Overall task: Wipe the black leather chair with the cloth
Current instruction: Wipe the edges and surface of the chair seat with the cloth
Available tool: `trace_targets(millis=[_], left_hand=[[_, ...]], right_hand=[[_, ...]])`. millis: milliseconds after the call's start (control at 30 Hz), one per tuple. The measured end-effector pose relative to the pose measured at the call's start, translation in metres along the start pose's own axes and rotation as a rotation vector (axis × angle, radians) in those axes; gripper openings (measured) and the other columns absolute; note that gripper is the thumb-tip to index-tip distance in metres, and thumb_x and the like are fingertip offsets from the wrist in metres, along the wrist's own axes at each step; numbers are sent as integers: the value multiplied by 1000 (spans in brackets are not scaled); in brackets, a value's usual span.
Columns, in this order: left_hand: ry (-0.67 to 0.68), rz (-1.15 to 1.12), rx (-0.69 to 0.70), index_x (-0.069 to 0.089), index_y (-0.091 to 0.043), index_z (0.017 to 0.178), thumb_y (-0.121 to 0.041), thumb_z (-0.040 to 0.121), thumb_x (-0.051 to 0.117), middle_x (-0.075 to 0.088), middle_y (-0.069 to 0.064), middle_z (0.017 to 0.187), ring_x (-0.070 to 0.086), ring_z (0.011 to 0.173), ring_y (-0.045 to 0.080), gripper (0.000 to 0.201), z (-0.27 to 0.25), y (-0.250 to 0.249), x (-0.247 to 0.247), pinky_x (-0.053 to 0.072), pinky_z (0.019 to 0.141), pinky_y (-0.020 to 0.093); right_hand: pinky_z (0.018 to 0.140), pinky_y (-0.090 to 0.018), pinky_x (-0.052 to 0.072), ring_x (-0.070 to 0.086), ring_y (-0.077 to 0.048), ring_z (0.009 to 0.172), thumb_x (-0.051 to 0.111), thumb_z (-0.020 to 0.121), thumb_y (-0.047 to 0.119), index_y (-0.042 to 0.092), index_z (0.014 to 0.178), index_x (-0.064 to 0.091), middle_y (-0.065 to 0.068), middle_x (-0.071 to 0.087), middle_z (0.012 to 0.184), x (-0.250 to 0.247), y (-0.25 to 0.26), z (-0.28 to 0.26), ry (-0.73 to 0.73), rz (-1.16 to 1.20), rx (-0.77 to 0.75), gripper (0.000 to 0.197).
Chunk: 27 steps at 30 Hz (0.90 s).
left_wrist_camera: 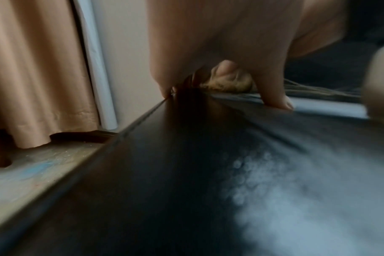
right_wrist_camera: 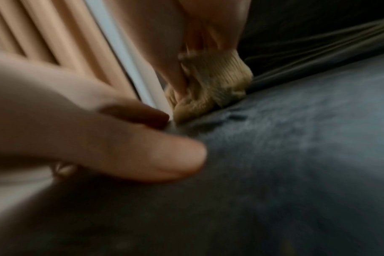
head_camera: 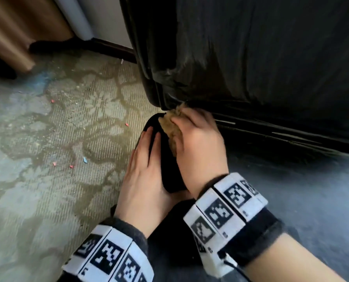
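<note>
- Nearest to us in the head view are our two wrists, each wrapped in a band (head_camera: 225,208) of white blocks printed with black-and-white square codes.
- Just past them our left hand (head_camera: 143,171) lies with its fingers straight and together, flat along the left edge of the chair seat; it holds nothing.
- Our right hand (head_camera: 198,143) is curled over the cloth (head_camera: 170,127), fingers bent round it and pressing it down where the seat meets the backrest, at the seat's far left corner.
- From the right wrist we see the cloth (right_wrist_camera: 210,88) as a bunched, ribbed, tan wad, pinched by fingertips and touching the seat.
- We see the chair (head_camera: 261,58) as black and shiny, its backrest creased in long folds that gather toward the corner where the cloth sits; the seat (head_camera: 303,192) looks duller and greyish under the light.
- Left of the chair, the carpet (head_camera: 47,129) carries a pale leaf pattern and a scatter of small pink and blue scraps.
- Farther back hangs a tan curtain (head_camera: 17,31), beside a white wall.
</note>
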<state>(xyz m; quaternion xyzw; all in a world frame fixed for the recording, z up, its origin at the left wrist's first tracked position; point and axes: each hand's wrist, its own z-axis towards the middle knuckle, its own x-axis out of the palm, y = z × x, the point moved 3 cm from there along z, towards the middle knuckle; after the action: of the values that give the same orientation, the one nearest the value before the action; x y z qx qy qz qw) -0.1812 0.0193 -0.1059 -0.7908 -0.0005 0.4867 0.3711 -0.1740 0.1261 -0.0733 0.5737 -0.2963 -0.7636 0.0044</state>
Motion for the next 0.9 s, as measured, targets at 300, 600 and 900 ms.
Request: trace_targets(millis=[300, 600, 900], left_hand=[[55, 128, -59, -1, -23, 147, -54, 55, 78, -9, -8, 155, 8, 143, 15, 125, 1, -10, -6, 17, 114, 27], [194, 207, 99, -5, -24, 147, -52, 60, 77, -15, -7, 155, -21, 125, -8, 123, 22, -23, -4, -6, 112, 20], [185, 181, 74, -6, -18, 147, -49, 62, 76, -15, -4, 155, -19, 133, -3, 122, 21, -25, -4, -6, 113, 21]], right_hand=[[94, -40, 44, 43, -35, 119, 31, 90, 8, 9, 116, 55, -13, 54, 120, -33, -23, 6, 469, -318, 206, 35], [100, -34, 40, 32, -26, 129, 35, 93, 10, 16, 134, 42, -2, 43, 137, -17, -24, 10, 531, -257, 44, 41], [76, -31, 44, 55, -32, 110, 44, 90, 6, 12, 115, 57, -12, 59, 117, -40, -21, 23, 550, -324, 88, 29]])
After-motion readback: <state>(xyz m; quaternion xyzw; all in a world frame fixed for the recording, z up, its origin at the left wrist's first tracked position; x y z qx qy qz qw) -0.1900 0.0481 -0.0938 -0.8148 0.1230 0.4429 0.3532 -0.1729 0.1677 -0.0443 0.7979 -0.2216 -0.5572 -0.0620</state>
